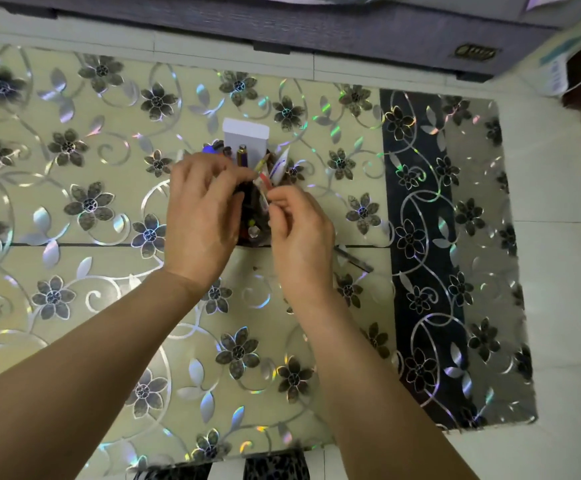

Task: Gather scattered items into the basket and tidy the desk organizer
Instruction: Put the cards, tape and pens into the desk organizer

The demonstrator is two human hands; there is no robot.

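A dark desk organizer stands in the middle of the table, largely hidden between my hands. Out of it stick a gold and purple tube, a white tube and a few pens. A thin pink and clear pen leans over the organizer's top. My left hand pinches that pen's upper end with its fingertips. My right hand pinches it lower down, just right of the organizer. A white box stands right behind the organizer.
A dark pen lies on the table to the right of my right hand. The table wears a shiny floral cover with a black band on its right. A grey sofa edge runs behind; tiled floor lies to the right.
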